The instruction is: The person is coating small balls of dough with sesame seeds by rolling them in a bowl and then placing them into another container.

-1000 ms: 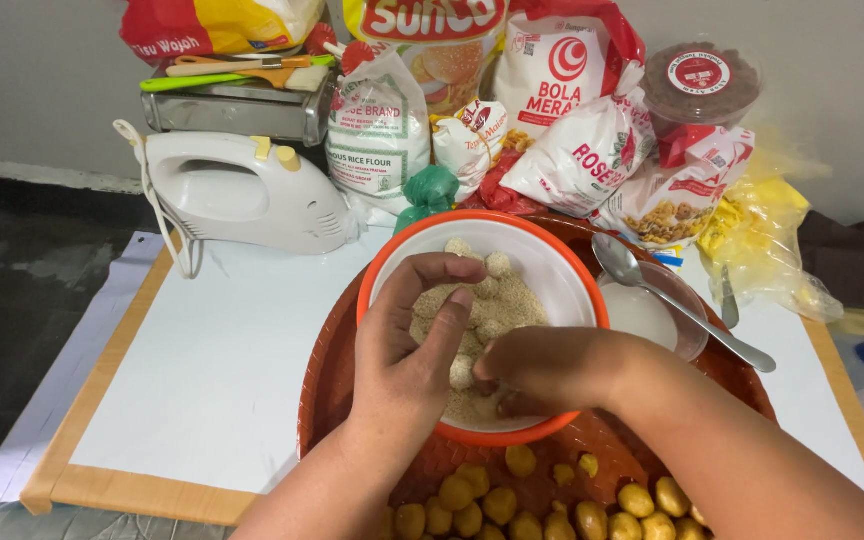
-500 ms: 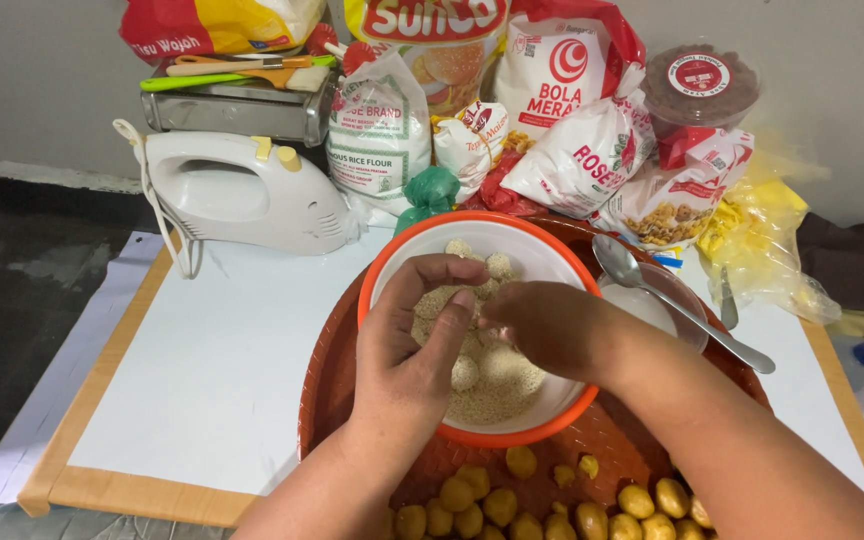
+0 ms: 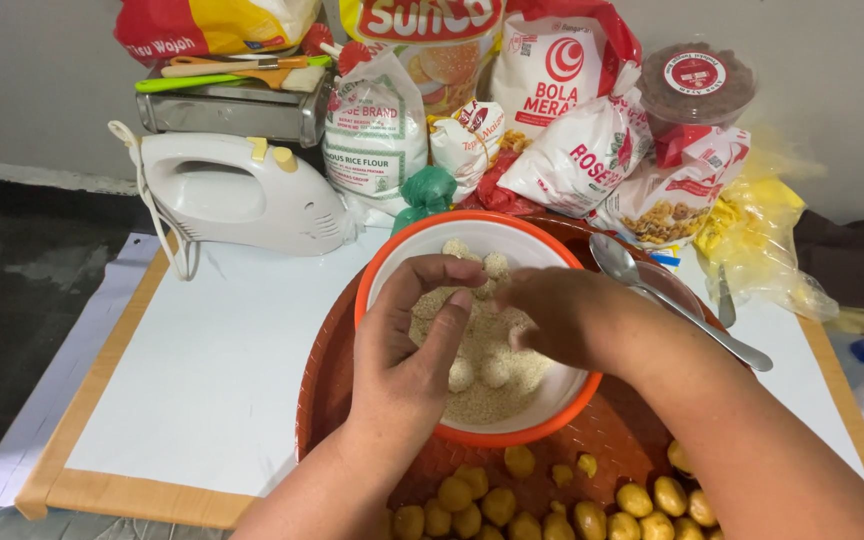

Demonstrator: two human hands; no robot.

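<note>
Head view, single moment. Orange-rimmed white bowl (image 3: 552,400) sits upright, mouth facing straight up, on the far part of a round orange woven tray (image 3: 332,400); being round, the bowl has no long axis to record. It holds pale crumb coating (image 3: 482,395) with several coated balls (image 3: 495,372) lying in it and a few more at the far rim. Left hand (image 3: 417,345) is over the near-left part of the bowl, fingers curled inward, thumb and forefinger tips close together above the crumbs; cannot tell whether a ball is pinched between them. Right hand (image 3: 552,315) reaches in from the right, fingers bent down into the bowl beside the left fingertips; its palm side is hidden, so contents not determinable. Near edge of the tray: a cluster of uncoated yellow dough balls (image 3: 562,500), just beside the bowl's base. Right of the bowl, a metal spoon (image 3: 677,310) rests across a small bowl (image 3: 682,285), handle pointing toward the near right, partly behind the right forearm. Tray stands on a white board with wooden border (image 3: 202,380). Far left on the board: white hand mixer (image 3: 242,195) lying on its side. Behind the bowl, crowding the far edge: bag of rice flour (image 3: 377,135), further flour and crumb bags (image 3: 572,130), a knotted green plastic bag (image 3: 427,195), a round lidded tub (image 3: 697,85), and yellow plastic wrapping (image 3: 762,240) at right.
</note>
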